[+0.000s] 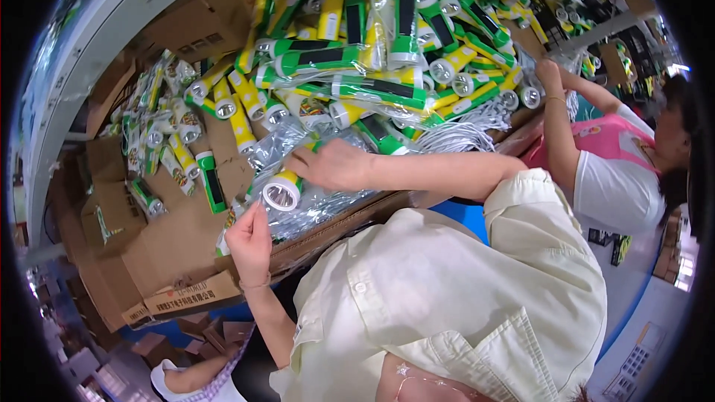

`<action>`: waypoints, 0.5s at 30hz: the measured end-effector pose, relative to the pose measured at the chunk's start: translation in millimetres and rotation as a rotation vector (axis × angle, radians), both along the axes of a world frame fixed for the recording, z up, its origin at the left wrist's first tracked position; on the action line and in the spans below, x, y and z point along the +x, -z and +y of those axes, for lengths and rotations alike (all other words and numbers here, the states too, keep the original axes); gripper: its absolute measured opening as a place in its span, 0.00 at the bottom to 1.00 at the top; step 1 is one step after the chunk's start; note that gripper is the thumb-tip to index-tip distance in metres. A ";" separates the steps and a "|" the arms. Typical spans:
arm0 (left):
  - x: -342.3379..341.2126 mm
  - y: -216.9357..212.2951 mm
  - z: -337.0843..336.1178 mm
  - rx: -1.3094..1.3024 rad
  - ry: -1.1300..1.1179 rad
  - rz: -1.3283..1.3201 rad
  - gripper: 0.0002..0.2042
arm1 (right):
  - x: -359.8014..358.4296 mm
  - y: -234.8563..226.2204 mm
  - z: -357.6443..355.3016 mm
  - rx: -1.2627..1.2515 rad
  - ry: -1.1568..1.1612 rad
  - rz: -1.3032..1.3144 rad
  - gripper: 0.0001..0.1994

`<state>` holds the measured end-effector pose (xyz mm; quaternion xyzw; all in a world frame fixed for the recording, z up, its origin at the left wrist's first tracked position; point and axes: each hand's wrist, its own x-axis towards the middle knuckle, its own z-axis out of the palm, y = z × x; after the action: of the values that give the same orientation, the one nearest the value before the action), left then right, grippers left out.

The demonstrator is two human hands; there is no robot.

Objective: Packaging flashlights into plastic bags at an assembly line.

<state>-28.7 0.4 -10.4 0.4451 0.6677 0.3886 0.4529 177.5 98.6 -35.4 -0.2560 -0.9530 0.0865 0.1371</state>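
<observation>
My right hand (331,165) is wrapped round a green and yellow flashlight (281,193), whose white-rimmed lens faces toward me. Just below the lens, my left hand (249,242) is closed in a pinch, apparently on the edge of a clear plastic bag (262,201). What exactly lies between those fingertips is partly hidden. Under both hands spreads a heap of clear plastic bags (328,205) along the near edge of the cardboard-covered bench. Beyond the right hand rises a large pile of flashlights (380,89), some of them bagged.
Bagged flashlights (167,134) lie on cardboard (175,234) at the left. White cords (465,130) are bundled right of my hands. A co-worker in a pink apron (596,145) reaches in from the right. Another person's arm (197,374) shows at lower left. A metal frame (97,37) arches over the left side.
</observation>
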 end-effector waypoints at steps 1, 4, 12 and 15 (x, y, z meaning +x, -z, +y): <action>3.8 -0.3 4.1 0.026 0.029 0.146 0.09 | -0.1 -4.2 -2.4 0.028 0.046 -0.096 0.21; 32.0 -21.8 12.8 0.211 0.078 0.497 0.09 | -13.3 -8.2 -28.5 0.203 0.105 -0.286 0.20; 21.7 10.0 18.9 -0.051 0.008 0.351 0.11 | 44.0 -14.0 -11.7 -0.308 0.094 0.098 0.17; 12.5 21.2 10.2 0.021 -0.026 0.241 0.13 | 122.1 -10.2 1.3 -0.243 0.365 -0.163 0.06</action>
<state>-16.2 10.6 -31.6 0.4846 0.7189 0.3451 0.3595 299.7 99.9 -25.2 -0.4449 -0.8814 0.1532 0.0412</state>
